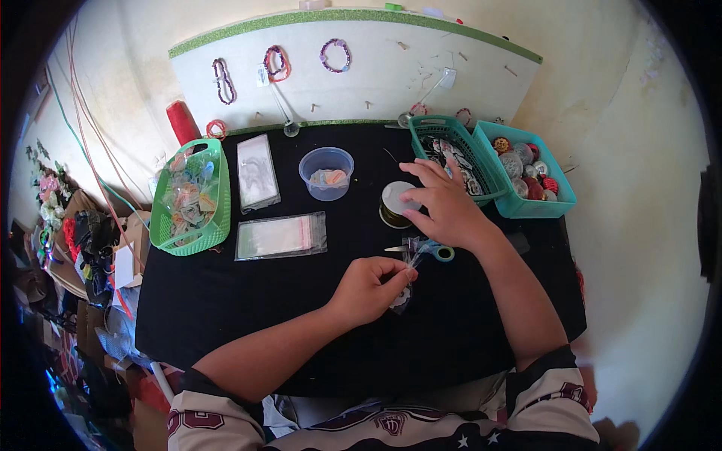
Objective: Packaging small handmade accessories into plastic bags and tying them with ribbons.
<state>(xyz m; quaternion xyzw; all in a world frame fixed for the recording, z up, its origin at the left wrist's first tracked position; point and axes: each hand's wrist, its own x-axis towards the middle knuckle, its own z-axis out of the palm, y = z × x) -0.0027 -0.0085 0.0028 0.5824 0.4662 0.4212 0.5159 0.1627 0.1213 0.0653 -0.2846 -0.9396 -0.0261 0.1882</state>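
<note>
My left hand (372, 287) pinches the gathered neck of a small clear plastic bag (401, 304). Something pale and flat shows inside the bag, partly behind my fingers. My right hand (443, 200) is over a spool (395, 211) with a white top and dark gold winding. Its fingers are spread, and the thumb and fingertips overlap the spool's right edge; I cannot tell if they touch it. Scissors with blue handles (443, 252) lie under my right wrist, their blades pointing left, partly behind the bag's top.
Left on the black cloth stand a green basket of packed items (223, 225) and packs of clear bags (276, 237). A plastic tub (326, 191) sits mid-table. At right are a teal basket (496, 189) and a bin of ornaments (538, 208). Behind, a white board (372, 73) holds bracelets.
</note>
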